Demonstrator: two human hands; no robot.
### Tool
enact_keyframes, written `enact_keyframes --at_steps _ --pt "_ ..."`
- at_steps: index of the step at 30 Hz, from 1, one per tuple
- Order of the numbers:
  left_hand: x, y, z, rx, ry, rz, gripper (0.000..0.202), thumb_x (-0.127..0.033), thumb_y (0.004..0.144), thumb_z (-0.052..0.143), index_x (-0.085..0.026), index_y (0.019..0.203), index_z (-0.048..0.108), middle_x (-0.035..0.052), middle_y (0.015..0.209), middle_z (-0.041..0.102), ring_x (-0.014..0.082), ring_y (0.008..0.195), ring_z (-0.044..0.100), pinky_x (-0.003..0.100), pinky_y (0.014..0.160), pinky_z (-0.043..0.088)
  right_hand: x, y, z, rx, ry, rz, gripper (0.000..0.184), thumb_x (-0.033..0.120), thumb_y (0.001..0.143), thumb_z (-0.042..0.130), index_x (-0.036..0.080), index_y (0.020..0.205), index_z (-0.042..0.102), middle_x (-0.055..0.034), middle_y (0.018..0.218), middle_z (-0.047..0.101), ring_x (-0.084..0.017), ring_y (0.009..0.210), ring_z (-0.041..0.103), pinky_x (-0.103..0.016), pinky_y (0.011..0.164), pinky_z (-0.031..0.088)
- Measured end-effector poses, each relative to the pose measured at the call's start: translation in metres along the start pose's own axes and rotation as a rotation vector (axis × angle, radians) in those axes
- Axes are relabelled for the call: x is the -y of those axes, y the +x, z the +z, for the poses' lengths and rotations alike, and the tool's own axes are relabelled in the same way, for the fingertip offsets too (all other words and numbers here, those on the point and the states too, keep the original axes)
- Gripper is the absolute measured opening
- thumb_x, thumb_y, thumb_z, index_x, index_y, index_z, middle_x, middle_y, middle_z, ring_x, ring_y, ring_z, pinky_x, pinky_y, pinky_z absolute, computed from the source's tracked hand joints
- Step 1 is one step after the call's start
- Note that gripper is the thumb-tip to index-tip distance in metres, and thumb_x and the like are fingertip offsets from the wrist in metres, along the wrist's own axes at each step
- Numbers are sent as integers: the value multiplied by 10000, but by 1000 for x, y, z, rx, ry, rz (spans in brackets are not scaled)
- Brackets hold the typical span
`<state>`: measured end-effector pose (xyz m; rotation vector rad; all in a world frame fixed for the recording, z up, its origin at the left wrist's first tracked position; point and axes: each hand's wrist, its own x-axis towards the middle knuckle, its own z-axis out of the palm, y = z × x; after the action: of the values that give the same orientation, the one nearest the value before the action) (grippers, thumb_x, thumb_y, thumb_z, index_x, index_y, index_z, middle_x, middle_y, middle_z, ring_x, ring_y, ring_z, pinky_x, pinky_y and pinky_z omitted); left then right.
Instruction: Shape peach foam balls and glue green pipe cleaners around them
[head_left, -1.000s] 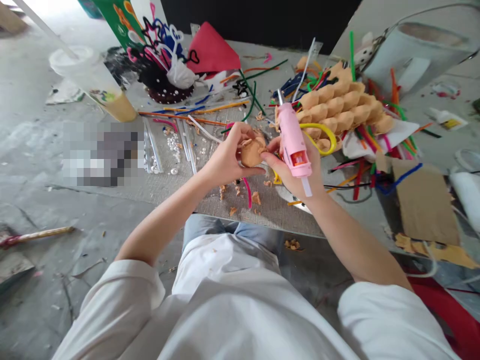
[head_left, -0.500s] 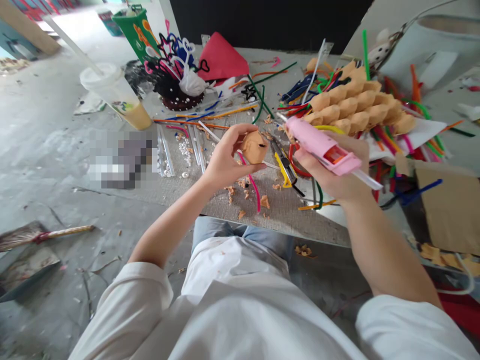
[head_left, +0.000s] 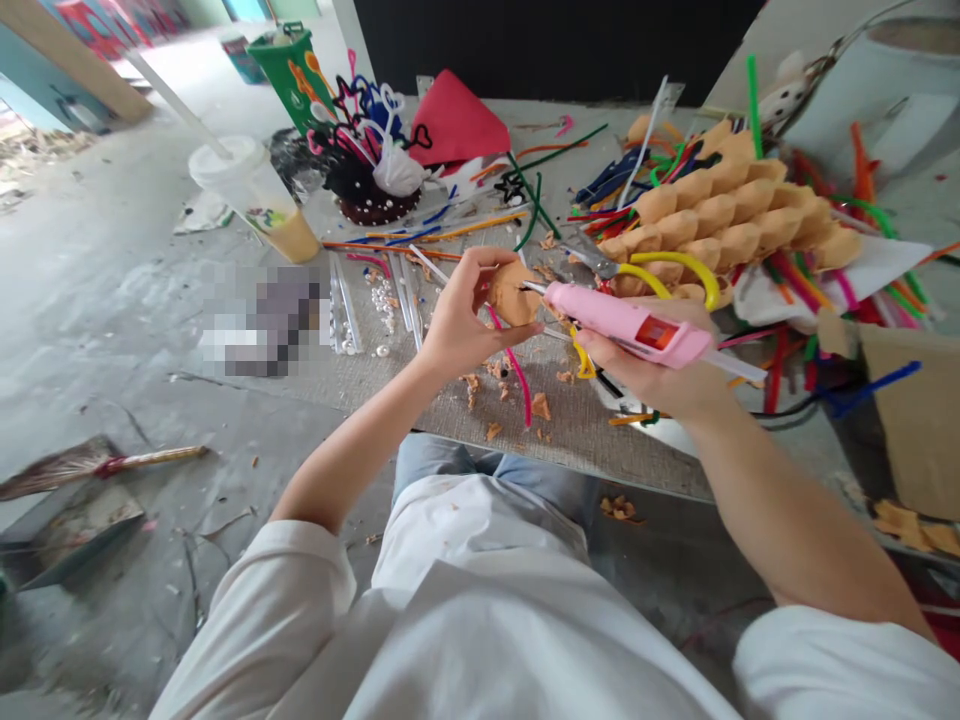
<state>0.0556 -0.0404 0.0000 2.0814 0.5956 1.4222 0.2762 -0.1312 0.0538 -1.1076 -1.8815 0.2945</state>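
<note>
My left hand (head_left: 459, 318) is closed round a small rounded tan piece (head_left: 513, 294), maybe foam or clay, with a dark slit in its face. In my right hand (head_left: 667, 375) is a pink glue gun (head_left: 626, 322), a clear glue stick poking out of its back end. The gun's metal nozzle meets the tan piece at the slit. Below the piece a magenta pipe cleaner (head_left: 519, 385) lies among tan crumbs. A yellow utility knife (head_left: 583, 355) rests partly hidden under the glue gun. Behind the gun are yellow-handled scissors (head_left: 671, 265).
A sheet of bumpy tan egg-crate material (head_left: 720, 215) sits on heaped pipe cleaners at the right. Left of my hands are white beads (head_left: 384, 305), clear glue sticks (head_left: 345, 320) and a plastic cup with a straw (head_left: 255, 200). Cardboard (head_left: 911, 410) lies far right.
My right hand has brought the glue gun left and down, so its nozzle now touches the tan piece. The scissors behind it have come into clearer view. My left hand keeps its hold.
</note>
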Motion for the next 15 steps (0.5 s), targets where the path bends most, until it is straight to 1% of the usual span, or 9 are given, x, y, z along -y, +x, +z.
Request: enact_keyframes --at_steps 4,7,10,13,15 --pt "0 0 -1 28 -9 19 706 -468 765 885 -258 1317 498 74 1244 628 175 1076 694 303 869 637 3 1 0 -16 -49 -116 397 328 878 718 209 566 504 60 505 487 -83 461 444 -277 477 345" --pt "0 -1 -1 30 -14 20 701 -472 771 879 -258 1321 501 81 1262 621 181 1091 697 312 882 640 4 0 0 -4 -75 -148 390 325 879 718 210 570 510 64 503 497 -82 454 450 -270 478 357" --pt "-1 -1 0 17 -24 8 730 -497 748 890 -261 1321 504 77 1261 630 180 1101 698 302 888 639 2 -1 0 -28 -67 -130 390 316 886 718 212 573 510 70 503 495 -77 447 442 -259 467 350" --pt "-1 -2 0 21 -34 -8 745 -511 740 891 -259 1320 498 80 1274 633 179 1114 692 301 906 637 2 -1 0 -54 -84 -97 444 338 888 710 214 553 445 73 481 440 -76 432 399 -262 459 323" --pt "-1 -1 0 23 -29 6 724 -520 758 874 -261 1319 496 79 1273 626 179 1113 690 302 895 639 3 1 0 -54 -114 -144 452 337 876 717 212 548 432 70 479 439 -77 434 404 -262 468 324"
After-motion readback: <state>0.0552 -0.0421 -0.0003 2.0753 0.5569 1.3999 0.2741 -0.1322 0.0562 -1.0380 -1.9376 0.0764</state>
